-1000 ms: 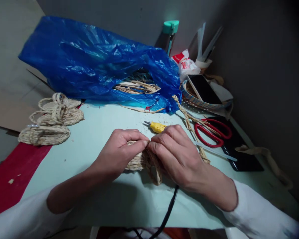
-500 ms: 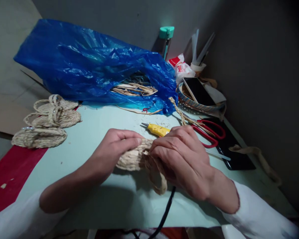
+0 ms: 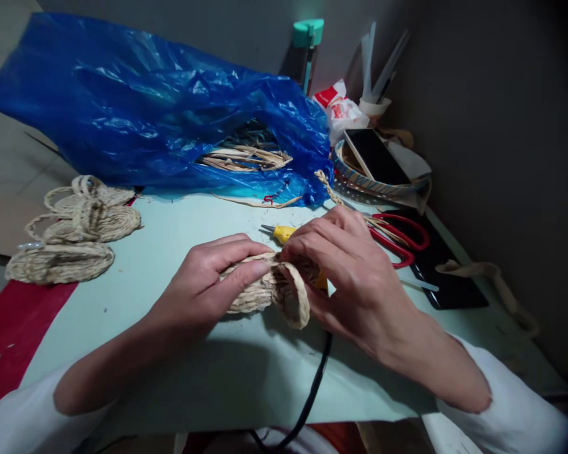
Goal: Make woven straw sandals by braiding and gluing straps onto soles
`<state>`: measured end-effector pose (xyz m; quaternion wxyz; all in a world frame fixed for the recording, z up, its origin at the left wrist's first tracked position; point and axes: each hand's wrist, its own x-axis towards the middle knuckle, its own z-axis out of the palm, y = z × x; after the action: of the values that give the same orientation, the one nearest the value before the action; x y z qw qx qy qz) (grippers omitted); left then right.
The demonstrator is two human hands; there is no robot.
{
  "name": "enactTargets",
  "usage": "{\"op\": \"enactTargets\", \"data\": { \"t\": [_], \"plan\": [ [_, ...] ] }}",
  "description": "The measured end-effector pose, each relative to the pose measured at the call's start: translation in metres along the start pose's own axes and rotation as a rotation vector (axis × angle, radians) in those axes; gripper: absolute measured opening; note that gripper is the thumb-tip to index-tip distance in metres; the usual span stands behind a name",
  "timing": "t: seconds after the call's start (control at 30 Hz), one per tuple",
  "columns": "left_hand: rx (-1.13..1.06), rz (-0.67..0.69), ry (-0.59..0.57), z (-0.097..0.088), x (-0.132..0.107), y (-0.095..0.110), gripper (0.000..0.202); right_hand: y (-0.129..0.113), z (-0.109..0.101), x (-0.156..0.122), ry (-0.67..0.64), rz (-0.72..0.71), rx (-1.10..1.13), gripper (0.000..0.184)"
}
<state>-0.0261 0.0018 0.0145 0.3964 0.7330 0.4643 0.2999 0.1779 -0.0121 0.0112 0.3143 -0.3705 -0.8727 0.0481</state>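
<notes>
Between my two hands is a braided straw piece (image 3: 252, 295), coiled flat, with a strap-like loop (image 3: 302, 301) standing out toward me. My left hand (image 3: 214, 272) pinches its left part, thumb on the near face and fingers behind. At the top, beside the base of the loop, the fingertips of my right hand (image 3: 348, 271) are closed on the piece; that hand hides much of its right side. Just behind lies a yellow glue gun (image 3: 284, 234) with a dark nozzle, partly covered by my right hand. A black cord (image 3: 316, 384) runs below.
Similar straw pieces (image 3: 61, 261) with loops lie at the left. A large blue plastic bag (image 3: 146, 107) holding dry straw strips (image 3: 246, 159) spans the back. At right are red-handled scissors (image 3: 397, 257), a dark tablet-like slab (image 3: 454, 293), and a basket (image 3: 383, 189) with a phone (image 3: 376, 154).
My right hand has shifted its grip up along the straw piece, and the loop now shows more fully and higher. The whole view has shifted slightly, moving the background left and up.
</notes>
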Motion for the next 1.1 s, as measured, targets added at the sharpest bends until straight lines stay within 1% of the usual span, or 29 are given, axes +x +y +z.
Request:
{"op": "enactTargets", "data": {
  "t": [0.1, 0.2, 0.3, 0.37, 0.47, 0.53, 0.6, 0.7, 0.83, 0.9, 1.0, 1.1],
  "plan": [
    [0.089, 0.033, 0.019, 0.001, 0.000, -0.002, 0.017, -0.001, 0.002, 0.000, -0.012, 0.006, -0.026, 0.006],
    [0.153, 0.075, 0.040, 0.004, -0.001, -0.004, 0.013, -0.002, 0.003, 0.001, -0.016, 0.020, -0.091, 0.012],
    [0.201, 0.163, 0.101, 0.008, -0.003, -0.007, 0.009, -0.004, 0.003, 0.001, 0.019, 0.023, -0.151, 0.015],
    [0.221, 0.217, 0.148, 0.010, -0.005, -0.008, 0.010, -0.005, 0.003, 0.000, 0.046, 0.019, -0.164, 0.016],
    [0.206, 0.263, 0.179, 0.012, -0.006, -0.007, 0.012, -0.006, 0.002, 0.000, 0.072, 0.040, -0.110, 0.020],
    [0.157, 0.263, 0.173, 0.011, -0.006, -0.006, 0.012, -0.006, 0.001, -0.001, 0.068, 0.070, -0.005, 0.017],
    [0.083, 0.230, 0.159, 0.010, -0.005, -0.005, 0.014, -0.004, 0.000, 0.000, 0.039, 0.096, 0.130, 0.009],
    [-0.041, 0.129, 0.109, 0.007, -0.005, -0.006, 0.019, 0.000, -0.003, 0.003, -0.026, 0.160, 0.339, 0.011],
    [-0.239, -0.056, 0.057, 0.005, -0.003, -0.010, 0.019, 0.005, -0.006, 0.008, -0.130, 0.334, 0.542, 0.012],
    [-0.377, -0.134, 0.055, 0.006, -0.001, -0.012, 0.017, 0.005, -0.007, 0.010, -0.170, 0.396, 0.573, 0.015],
    [-0.566, -0.223, 0.071, 0.008, 0.003, -0.014, 0.015, 0.003, -0.007, 0.012, -0.173, 0.430, 0.549, 0.017],
    [-0.633, -0.255, 0.064, 0.010, 0.006, -0.011, 0.013, 0.000, -0.004, 0.012, -0.150, 0.487, 0.521, 0.016]
  ]
}}
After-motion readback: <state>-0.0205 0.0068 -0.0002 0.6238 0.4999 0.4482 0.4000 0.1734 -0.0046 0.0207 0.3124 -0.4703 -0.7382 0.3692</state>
